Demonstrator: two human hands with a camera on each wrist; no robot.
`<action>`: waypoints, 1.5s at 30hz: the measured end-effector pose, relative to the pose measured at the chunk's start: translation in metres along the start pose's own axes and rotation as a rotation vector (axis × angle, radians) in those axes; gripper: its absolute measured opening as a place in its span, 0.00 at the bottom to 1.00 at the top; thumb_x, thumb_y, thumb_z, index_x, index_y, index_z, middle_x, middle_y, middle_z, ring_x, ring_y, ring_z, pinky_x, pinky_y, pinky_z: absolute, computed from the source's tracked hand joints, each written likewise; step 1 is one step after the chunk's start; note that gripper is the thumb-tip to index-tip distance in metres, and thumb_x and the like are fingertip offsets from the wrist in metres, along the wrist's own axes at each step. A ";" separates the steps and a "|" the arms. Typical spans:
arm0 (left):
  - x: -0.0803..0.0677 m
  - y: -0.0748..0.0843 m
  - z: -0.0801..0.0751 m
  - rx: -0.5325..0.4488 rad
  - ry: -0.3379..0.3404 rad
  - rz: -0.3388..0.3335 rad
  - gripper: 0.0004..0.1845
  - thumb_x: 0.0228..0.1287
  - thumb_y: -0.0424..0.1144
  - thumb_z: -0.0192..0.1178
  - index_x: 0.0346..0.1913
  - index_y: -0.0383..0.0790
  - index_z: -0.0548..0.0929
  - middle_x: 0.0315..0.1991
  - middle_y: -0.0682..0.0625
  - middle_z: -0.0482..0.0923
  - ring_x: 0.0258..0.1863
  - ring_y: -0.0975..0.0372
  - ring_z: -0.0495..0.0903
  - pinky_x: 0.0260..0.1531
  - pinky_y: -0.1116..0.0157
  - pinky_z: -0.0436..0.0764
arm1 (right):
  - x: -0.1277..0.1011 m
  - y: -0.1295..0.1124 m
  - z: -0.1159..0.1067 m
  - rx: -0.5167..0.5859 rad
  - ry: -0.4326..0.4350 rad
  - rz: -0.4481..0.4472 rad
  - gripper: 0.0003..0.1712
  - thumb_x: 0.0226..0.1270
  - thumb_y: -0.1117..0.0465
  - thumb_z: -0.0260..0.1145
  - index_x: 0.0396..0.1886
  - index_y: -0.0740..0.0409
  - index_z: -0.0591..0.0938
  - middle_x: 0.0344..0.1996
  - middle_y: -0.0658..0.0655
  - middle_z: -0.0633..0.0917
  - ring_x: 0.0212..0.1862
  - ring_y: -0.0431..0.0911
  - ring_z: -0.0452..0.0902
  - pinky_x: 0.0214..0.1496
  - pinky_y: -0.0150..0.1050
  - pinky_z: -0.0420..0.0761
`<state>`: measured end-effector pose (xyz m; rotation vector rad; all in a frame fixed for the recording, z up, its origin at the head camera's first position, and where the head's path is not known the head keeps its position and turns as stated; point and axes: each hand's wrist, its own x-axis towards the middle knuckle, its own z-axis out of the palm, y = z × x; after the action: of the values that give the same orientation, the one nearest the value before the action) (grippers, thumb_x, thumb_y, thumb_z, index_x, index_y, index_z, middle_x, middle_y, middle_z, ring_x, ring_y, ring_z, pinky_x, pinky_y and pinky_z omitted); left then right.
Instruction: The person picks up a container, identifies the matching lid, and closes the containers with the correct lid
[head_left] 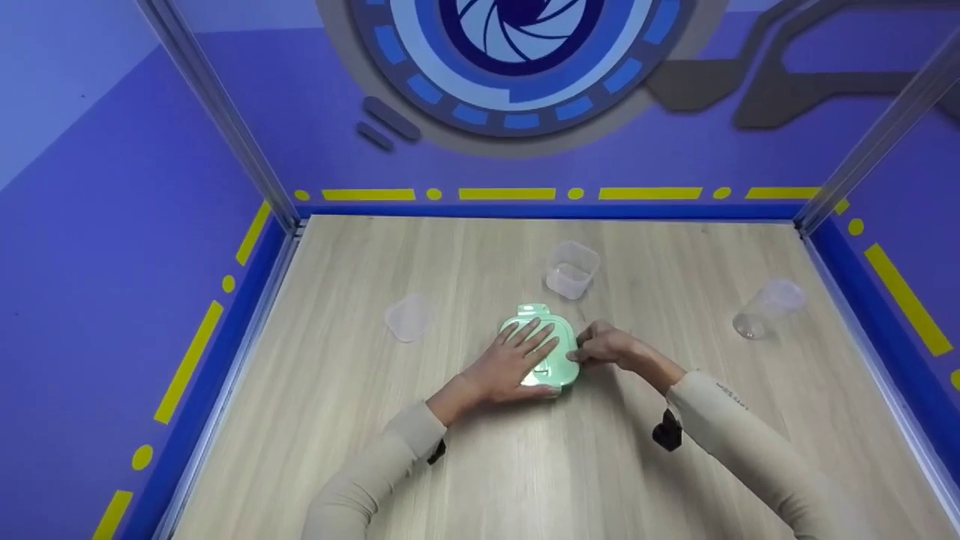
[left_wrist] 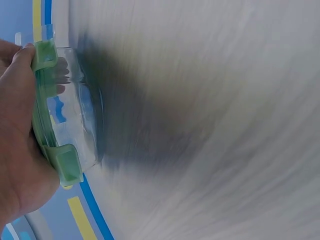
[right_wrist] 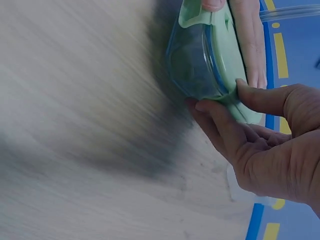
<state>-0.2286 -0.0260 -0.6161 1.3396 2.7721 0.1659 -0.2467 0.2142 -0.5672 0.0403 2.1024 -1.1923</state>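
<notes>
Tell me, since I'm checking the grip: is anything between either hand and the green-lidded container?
Nothing visible. The left hand rests flat on the green lid, and the right hand pinches the lid's side clip directly.

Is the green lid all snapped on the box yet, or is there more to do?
Partly. The green lid already sits on the clear box. The left hand presses flat on top while the right hand pinches the side clasp. The clasps facing the left wrist camera still stick outward, so they look unsnapped. A small tub, a loose lid and a cup lie apart.
</notes>
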 end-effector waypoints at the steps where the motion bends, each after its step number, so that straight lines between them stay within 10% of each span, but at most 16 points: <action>1: 0.000 0.000 0.000 -0.010 -0.005 -0.002 0.47 0.71 0.73 0.44 0.83 0.51 0.49 0.85 0.52 0.44 0.85 0.55 0.42 0.81 0.48 0.51 | 0.001 0.002 0.000 0.064 -0.024 0.005 0.21 0.71 0.67 0.66 0.59 0.75 0.77 0.28 0.49 0.83 0.32 0.37 0.78 0.39 0.32 0.83; 6: 0.004 0.002 -0.012 -0.026 -0.044 -0.032 0.36 0.80 0.64 0.38 0.82 0.51 0.54 0.84 0.53 0.49 0.84 0.56 0.46 0.80 0.49 0.54 | 0.000 0.009 0.000 0.296 -0.116 0.043 0.43 0.76 0.67 0.60 0.81 0.70 0.48 0.44 0.57 0.84 0.41 0.39 0.85 0.51 0.37 0.87; 14: 0.010 0.018 -0.031 0.162 -0.104 -0.120 0.32 0.81 0.61 0.38 0.81 0.56 0.58 0.82 0.51 0.55 0.78 0.55 0.61 0.74 0.52 0.68 | -0.004 0.011 0.004 0.332 -0.053 0.052 0.42 0.76 0.66 0.61 0.81 0.67 0.50 0.44 0.56 0.84 0.41 0.39 0.85 0.54 0.40 0.86; 27: 0.012 0.026 -0.032 0.090 -0.103 -0.216 0.29 0.83 0.55 0.40 0.81 0.59 0.57 0.83 0.52 0.53 0.82 0.55 0.55 0.77 0.52 0.64 | -0.012 0.018 0.023 0.536 0.069 -0.006 0.37 0.76 0.66 0.60 0.77 0.68 0.54 0.38 0.53 0.85 0.39 0.40 0.85 0.45 0.36 0.88; 37: 0.004 0.016 -0.032 -0.048 -0.107 -0.169 0.29 0.83 0.52 0.42 0.81 0.55 0.58 0.83 0.49 0.52 0.83 0.52 0.52 0.79 0.49 0.59 | -0.002 0.014 -0.010 0.209 0.120 -0.096 0.29 0.84 0.56 0.50 0.72 0.74 0.67 0.66 0.74 0.77 0.67 0.61 0.77 0.68 0.54 0.78; 45: 0.003 0.012 -0.032 -0.182 -0.149 -0.105 0.29 0.83 0.52 0.41 0.82 0.54 0.56 0.84 0.50 0.48 0.84 0.53 0.46 0.81 0.48 0.52 | 0.011 0.012 -0.013 -0.051 0.077 -0.216 0.25 0.81 0.58 0.57 0.65 0.73 0.76 0.51 0.64 0.87 0.44 0.41 0.83 0.53 0.48 0.87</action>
<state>-0.2243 -0.0185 -0.5827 1.1137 2.6232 0.2920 -0.2582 0.2278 -0.5783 -0.1708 2.2476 -1.2792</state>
